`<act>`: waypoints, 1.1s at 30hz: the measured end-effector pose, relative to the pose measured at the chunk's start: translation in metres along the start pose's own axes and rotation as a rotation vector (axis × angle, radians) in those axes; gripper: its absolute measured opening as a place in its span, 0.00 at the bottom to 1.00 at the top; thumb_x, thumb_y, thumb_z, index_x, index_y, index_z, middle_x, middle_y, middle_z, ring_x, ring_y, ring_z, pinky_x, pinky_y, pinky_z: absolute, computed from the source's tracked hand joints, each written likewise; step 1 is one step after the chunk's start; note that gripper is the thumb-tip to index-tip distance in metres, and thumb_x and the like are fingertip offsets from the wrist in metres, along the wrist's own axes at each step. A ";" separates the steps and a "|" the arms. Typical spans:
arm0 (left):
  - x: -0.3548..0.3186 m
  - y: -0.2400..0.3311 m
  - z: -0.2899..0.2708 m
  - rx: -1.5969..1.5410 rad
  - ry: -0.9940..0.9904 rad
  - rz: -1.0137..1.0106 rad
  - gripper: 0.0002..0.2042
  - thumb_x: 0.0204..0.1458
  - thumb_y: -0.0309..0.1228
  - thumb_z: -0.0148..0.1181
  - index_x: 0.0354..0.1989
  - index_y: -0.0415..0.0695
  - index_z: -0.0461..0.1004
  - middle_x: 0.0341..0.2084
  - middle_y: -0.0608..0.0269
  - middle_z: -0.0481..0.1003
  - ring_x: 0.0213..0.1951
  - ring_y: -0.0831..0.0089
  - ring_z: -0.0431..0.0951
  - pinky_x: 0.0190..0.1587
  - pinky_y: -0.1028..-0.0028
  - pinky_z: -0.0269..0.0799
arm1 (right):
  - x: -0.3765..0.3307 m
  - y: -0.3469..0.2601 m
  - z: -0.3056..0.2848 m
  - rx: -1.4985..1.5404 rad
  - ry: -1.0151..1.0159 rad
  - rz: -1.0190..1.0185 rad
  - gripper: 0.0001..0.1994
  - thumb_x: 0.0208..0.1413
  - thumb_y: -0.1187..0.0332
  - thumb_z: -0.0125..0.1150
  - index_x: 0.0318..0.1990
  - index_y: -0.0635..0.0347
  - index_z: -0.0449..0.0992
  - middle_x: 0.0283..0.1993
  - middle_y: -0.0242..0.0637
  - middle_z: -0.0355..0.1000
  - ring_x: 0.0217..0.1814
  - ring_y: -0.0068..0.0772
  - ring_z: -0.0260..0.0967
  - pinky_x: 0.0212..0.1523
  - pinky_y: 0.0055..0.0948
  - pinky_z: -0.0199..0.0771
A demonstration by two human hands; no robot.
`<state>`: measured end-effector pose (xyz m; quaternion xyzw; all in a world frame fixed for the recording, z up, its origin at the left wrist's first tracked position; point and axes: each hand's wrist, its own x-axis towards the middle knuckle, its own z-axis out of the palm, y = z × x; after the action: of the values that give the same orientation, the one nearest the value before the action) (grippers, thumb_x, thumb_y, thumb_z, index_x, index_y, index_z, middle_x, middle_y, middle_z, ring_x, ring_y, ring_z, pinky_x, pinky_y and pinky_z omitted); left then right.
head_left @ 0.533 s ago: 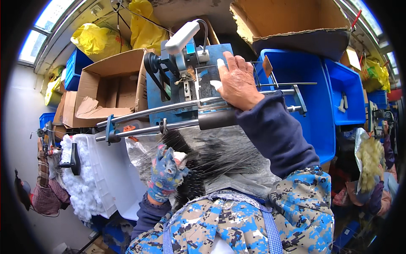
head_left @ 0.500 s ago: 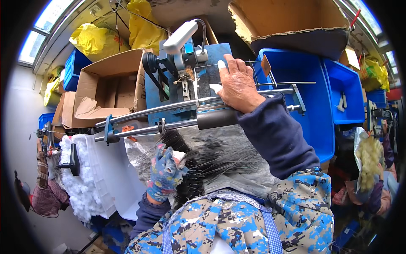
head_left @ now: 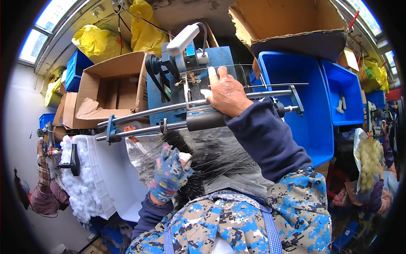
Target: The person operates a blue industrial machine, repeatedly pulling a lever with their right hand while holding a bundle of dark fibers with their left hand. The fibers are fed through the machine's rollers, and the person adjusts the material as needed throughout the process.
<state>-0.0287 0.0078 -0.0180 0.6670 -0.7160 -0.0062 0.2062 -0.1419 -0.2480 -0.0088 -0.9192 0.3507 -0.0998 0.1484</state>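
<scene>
My right hand (head_left: pixel 228 92) lies with stretched fingers on the sliding carriage of a blue bench machine (head_left: pixel 220 55); white wraps cover its thumb and a fingertip. Beneath its wrist is the carriage's dark cylinder (head_left: pixel 206 121), riding on two steel rails (head_left: pixel 149 130). My left hand (head_left: pixel 170 172), in a patterned glove with worn fingers, is curled closed above my lap. Something white shows at its fingertips; I cannot tell whether it is a wrap or a held piece. Under and beside it spread long dark fibres (head_left: pixel 220 153), like hair or feather strands, on a grey cloth.
An open cardboard box (head_left: pixel 89 110) stands left of the machine, blue bins (head_left: pixel 315 144) on the right. A white tray (head_left: pixel 129 186) and white fluffy material (head_left: pixel 80 190) with a black-handled tool lie at left. Other people (head_left: pixel 48 197) work at both sides.
My right hand and the carriage have slid left along the rails, toward the machine's metal clamp. My left hand has shifted slightly right, still curled.
</scene>
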 end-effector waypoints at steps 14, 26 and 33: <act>-0.018 -0.013 0.000 0.047 0.194 0.028 0.34 0.35 0.39 0.66 0.54 0.39 0.64 0.40 0.51 0.72 0.46 0.46 0.70 0.46 0.53 0.65 | 0.009 -0.010 0.009 0.029 -0.011 -0.084 0.32 0.50 0.57 0.57 0.54 0.77 0.57 0.44 0.55 0.62 0.38 0.49 0.70 0.39 0.36 0.72; -0.001 -0.003 -0.004 0.014 0.116 -0.020 0.23 0.33 0.34 0.65 0.43 0.47 0.74 0.39 0.60 0.73 0.44 0.52 0.71 0.47 0.56 0.64 | 0.020 0.055 -0.030 -0.318 0.199 -0.101 0.14 0.45 0.67 0.59 0.41 0.60 0.73 0.42 0.38 0.67 0.46 0.40 0.62 0.43 0.39 0.61; 0.006 0.004 -0.023 -0.039 0.095 -0.088 0.20 0.35 0.32 0.66 0.42 0.47 0.74 0.35 0.63 0.74 0.43 0.54 0.72 0.45 0.57 0.64 | 0.006 0.054 -0.044 -0.380 -0.025 -0.147 0.05 0.45 0.72 0.53 0.28 0.55 0.77 0.27 0.34 0.73 0.37 0.35 0.68 0.42 0.39 0.59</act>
<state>-0.0255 0.0087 0.0058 0.6931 -0.6752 0.0023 0.2525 -0.1838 -0.2993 0.0143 -0.9550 0.2933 -0.0311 -0.0311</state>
